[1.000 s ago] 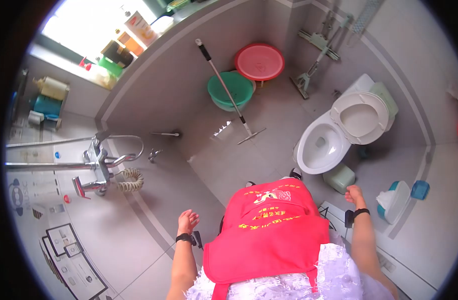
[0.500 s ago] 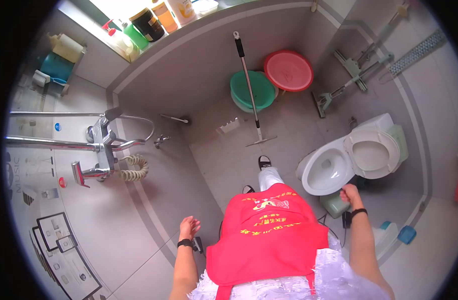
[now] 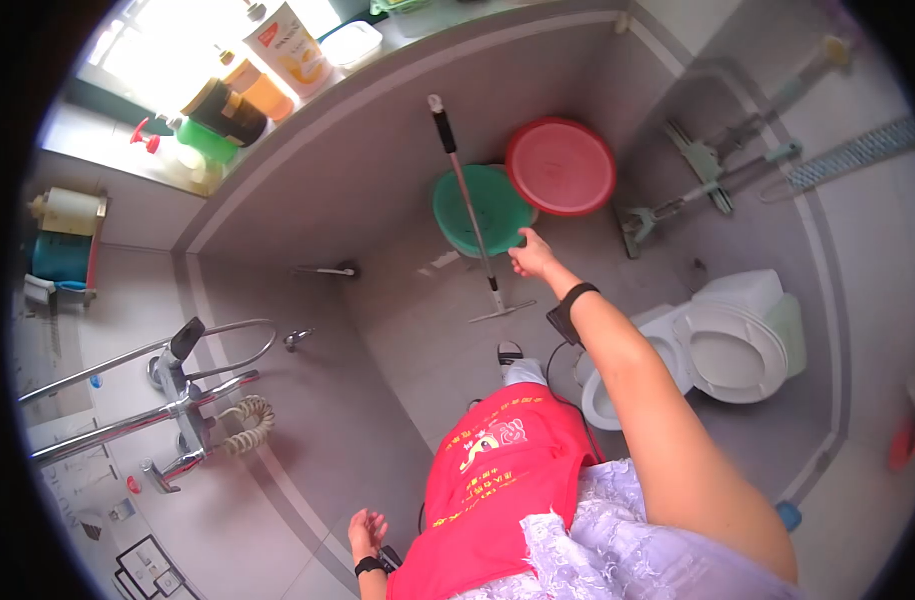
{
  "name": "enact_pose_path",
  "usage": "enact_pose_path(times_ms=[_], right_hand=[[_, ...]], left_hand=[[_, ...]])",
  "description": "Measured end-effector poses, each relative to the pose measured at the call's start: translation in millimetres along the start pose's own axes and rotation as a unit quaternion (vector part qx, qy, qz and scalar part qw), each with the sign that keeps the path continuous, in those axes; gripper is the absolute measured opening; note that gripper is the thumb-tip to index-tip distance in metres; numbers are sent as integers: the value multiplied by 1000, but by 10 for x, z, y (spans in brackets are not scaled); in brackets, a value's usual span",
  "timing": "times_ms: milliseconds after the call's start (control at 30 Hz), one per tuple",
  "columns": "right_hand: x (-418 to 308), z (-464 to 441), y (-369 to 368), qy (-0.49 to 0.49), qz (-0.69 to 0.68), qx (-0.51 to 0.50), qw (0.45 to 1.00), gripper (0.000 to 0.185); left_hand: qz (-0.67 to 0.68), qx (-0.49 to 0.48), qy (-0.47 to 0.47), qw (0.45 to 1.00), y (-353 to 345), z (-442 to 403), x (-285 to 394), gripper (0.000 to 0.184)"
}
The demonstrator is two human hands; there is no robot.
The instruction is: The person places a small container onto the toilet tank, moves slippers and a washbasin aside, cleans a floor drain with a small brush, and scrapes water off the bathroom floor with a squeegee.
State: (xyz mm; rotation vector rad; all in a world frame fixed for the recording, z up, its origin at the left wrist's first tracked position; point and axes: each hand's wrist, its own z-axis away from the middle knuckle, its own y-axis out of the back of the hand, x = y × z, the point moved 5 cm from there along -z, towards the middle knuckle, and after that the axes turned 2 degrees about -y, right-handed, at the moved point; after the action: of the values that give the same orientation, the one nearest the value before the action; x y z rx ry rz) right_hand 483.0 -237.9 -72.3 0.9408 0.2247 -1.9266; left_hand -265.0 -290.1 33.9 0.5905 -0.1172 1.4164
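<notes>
My right hand (image 3: 533, 255) is stretched forward over the floor, fingers loosely bent and apart, holding nothing I can see. Just left of it stands a floor squeegee (image 3: 468, 200), a long metal pole with a black grip and a T-shaped head on the tiles. The pole leans across a green basin (image 3: 499, 198); a small gap shows between hand and pole. Behind the basin, a red basin (image 3: 563, 165) rests tilted near the wall. My left hand (image 3: 368, 530) hangs low beside the red apron (image 3: 503, 450), fingers spread, nothing in it. Both wrists carry black bands.
A white toilet (image 3: 638, 370) with its lid raised stands at right. Wall-hung mops (image 3: 703, 165) are at upper right. Shower fittings (image 3: 188, 400) jut from the left wall. Bottles, including a black jar (image 3: 223, 110), line the window ledge. A dark cable runs near my right side.
My right hand has moved from beside the toilet forward and left, close to the squeegee pole. The left hand stays low at my side. The view has turned and shifted.
</notes>
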Motion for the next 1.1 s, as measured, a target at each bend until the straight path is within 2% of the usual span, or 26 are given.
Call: enact_pose_path(times_ms=[100, 133, 300, 367, 500, 600, 700, 833, 933, 1033, 1100], right_hand=[[-627, -212, -284, 9, -85, -17, 996, 76], [-762, -339, -358, 9, -117, -49, 992, 85], [-1317, -990, -577, 4, -210, -56, 976, 91], [-1487, -1253, -606, -1, -238, -64, 969, 93], [-1633, -1818, -623, 11, -249, -78, 965, 96], [-1706, -1974, -618, -8, -274, -85, 958, 95], [-1691, -2219, -657, -11, -286, -188, 939, 89], [-1617, -2140, -625, -3, -309, -172, 935, 84], [-1386, -1972, -676, -2, -352, -163, 922, 74], [-1254, -1221, -603, 17, -377, -132, 917, 70], [-1021, -813, -511, 7, -410, -167, 897, 72]], left_hand=[[7, 48, 27, 998, 62, 219, -173, 29], [12, 56, 31, 998, 84, 323, -235, 28], [41, 97, 108, 988, 433, 712, -711, 28], [-30, 121, 147, 981, 515, 950, -949, 38], [-56, 173, 186, 966, 212, 1506, -649, 34], [-45, 189, 149, 970, 282, 1522, -725, 34], [-62, 190, 117, 973, 203, 1589, -556, 32], [-67, 207, 89, 972, 158, 1588, -308, 34], [-71, 182, 79, 978, 296, 1306, -312, 39], [-30, 171, 42, 984, 46, 1119, 72, 25], [-29, 145, 20, 989, -88, 896, 214, 22]])
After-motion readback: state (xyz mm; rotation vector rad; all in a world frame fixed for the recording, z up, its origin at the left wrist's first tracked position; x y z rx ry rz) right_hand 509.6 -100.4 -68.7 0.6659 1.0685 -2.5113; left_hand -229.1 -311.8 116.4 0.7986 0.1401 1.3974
